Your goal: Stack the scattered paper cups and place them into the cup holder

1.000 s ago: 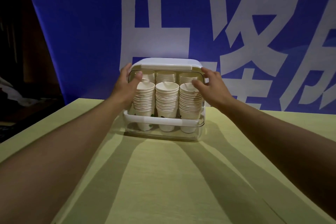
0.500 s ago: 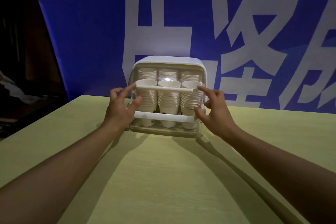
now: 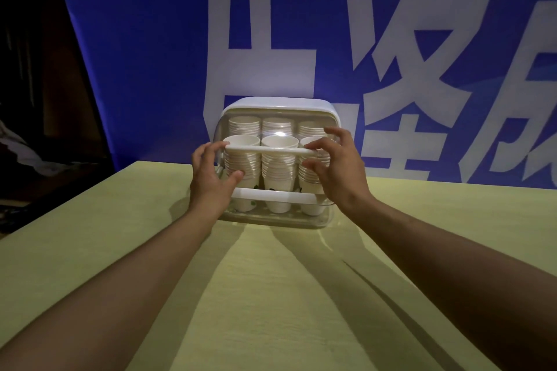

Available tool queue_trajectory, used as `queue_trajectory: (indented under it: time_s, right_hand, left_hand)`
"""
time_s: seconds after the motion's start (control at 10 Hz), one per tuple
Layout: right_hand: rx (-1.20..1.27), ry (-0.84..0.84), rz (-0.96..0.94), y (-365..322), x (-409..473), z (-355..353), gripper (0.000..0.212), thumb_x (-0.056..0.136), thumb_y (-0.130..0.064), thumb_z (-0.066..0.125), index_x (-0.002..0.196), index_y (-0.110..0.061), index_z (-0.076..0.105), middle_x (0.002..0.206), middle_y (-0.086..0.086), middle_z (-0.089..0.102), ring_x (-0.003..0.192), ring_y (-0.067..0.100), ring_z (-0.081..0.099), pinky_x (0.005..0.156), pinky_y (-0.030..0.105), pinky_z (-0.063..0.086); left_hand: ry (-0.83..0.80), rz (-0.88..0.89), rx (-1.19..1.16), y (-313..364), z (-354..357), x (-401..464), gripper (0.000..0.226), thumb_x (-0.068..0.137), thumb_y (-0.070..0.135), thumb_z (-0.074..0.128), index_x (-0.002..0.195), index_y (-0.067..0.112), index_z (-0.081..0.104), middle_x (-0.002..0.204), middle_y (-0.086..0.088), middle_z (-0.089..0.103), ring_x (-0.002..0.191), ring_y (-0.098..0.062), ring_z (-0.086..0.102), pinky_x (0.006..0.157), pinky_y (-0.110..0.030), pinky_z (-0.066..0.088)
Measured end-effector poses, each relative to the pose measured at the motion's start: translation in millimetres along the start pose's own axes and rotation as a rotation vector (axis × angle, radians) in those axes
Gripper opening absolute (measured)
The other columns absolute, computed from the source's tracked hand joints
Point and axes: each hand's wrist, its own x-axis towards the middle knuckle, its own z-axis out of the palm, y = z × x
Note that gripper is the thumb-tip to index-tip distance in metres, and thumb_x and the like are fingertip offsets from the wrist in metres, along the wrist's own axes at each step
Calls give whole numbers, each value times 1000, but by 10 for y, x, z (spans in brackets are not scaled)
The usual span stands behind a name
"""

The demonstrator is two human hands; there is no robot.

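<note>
Six stacks of white paper cups (image 3: 277, 172) now sit inside the clear cup holder (image 3: 275, 105) at the table's (image 3: 271, 295) far edge, before a blue banner (image 3: 150, 54). A second ago its cover was up; now it is partly lowered. The left hand (image 3: 211, 178) and right hand (image 3: 337, 172) have dropped from the top to the cover's white bar (image 3: 271, 150), fingers curled onto its ends. Stacking looks finished; only closing remains.
</note>
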Motion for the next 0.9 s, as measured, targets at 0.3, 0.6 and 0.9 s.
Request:
queue_trajectory:
  time_s: [0.3,0.6,0.9]
  right_hand:
    - [-54,1,-72,190,-289,88,22,87,-25,75,109,-27,71,151,-6,36,138,19,34,111,38,37]
    - [-211,-67,-159,377,-591,150,35,93,-28,67,127,-34,62,157,-10,24,148,20,20,115,52,35]
    - [-397,-503,-146,195,-857,-504,35,95,-30,64,129,-34,61,153,-11,32,127,15,50,102,30,46]
  left_hand:
    - [-6,116,-9,-182,45,-199,50,85,14,73,119,36,45,142,8,25,122,-14,43,91,-29,50]
    - [-59,24,148,-190,36,-442,46,90,30,69,125,31,40,159,10,14,141,-22,34,103,-45,48]
    - [-206,111,615,297,-50,-858,66,90,32,60,146,31,26,163,2,3,150,-26,10,115,-47,33]
